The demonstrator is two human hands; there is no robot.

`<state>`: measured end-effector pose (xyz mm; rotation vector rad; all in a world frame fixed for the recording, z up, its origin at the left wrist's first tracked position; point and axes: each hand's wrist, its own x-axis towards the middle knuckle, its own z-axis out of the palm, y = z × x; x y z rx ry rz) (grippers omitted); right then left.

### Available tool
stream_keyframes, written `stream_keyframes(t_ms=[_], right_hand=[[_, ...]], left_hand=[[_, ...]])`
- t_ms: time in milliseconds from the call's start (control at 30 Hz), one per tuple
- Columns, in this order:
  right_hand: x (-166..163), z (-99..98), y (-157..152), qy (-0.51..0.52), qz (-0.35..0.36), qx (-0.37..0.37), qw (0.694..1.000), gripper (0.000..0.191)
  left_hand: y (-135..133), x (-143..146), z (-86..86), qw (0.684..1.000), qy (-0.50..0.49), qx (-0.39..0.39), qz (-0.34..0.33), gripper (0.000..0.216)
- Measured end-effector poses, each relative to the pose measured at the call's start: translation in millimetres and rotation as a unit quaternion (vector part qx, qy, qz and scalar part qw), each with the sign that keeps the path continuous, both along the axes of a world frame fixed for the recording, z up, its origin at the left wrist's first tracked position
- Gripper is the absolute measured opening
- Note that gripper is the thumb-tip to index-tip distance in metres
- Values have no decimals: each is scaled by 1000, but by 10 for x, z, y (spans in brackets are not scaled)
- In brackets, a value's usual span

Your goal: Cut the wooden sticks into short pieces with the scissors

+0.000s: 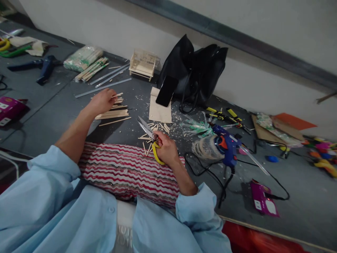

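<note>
My left hand (104,101) is closed over the far end of a row of thin wooden sticks (113,114), and a pale stick end shows at its fingertips. In my right hand (166,148) are scissors (145,127) with yellow handles, the blades slightly parted and pointing up and left. Short cut stick pieces (145,144) lie scattered beneath and around the blades. Below both forearms a red-and-white striped cushion (129,172) rests along the table edge.
A small wooden stick model (143,65) stands by the wall beside a black bag (195,73). A phone (167,91) lies on a paper pad (159,110). To the right are a blue glue gun (229,144), its cable and a purple box (263,198). Packed sticks (83,58) lie back left.
</note>
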<state>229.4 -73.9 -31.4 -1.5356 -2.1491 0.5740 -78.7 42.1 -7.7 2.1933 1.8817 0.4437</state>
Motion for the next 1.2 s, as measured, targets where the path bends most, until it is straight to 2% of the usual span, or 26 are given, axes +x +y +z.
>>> stream_keyframes(t_ms=[67, 133, 167, 233, 300, 367, 467, 600, 767, 900, 1033, 1100, 1200], right_hand=[[-2, 3, -2, 3, 0, -5, 1000, 51], [-2, 1, -5, 9, -1, -6, 1000, 51], [-1, -2, -5, 12, -2, -4, 1000, 50], [3, -11, -6, 19, -2, -2, 1000, 50], [6, -20, -4, 22, -2, -5, 1000, 51], [10, -28, 0, 22, -3, -7, 1000, 50], [12, -32, 10, 17, 0, 4, 1000, 49], [13, -27, 15, 11, 2, 8, 1000, 49], [9, -20, 15, 13, 1, 6, 1000, 49], [7, -14, 17, 8, -3, 3, 1000, 48], [11, -13, 16, 4, -3, 5, 1000, 47], [13, -16, 15, 7, -4, 10, 1000, 48], [12, -22, 14, 17, -8, 14, 1000, 47]], left_hand=[[-56, 2, 103, 996, -57, 39, 48, 20], [-111, 43, 199, 979, -156, 113, 59, 15], [-138, 83, 238, 960, -229, 152, 51, 13], [-197, 204, 290, 899, -392, 193, 17, 11], [-267, 364, 309, 837, -521, 163, -23, 15], [-341, 529, 297, 803, -588, 88, -43, 21], [-426, 725, 227, 806, -589, 18, -48, 26], [-453, 854, 78, 808, -587, -24, -49, 27], [-432, 930, -71, 766, -638, -10, -84, 23], [-423, 968, -114, 755, -650, -22, -83, 22], [-378, 950, -196, 734, -668, -22, -121, 27], [-350, 929, -250, 744, -655, -16, -130, 29], [-328, 912, -307, 774, -620, -15, -123, 32]])
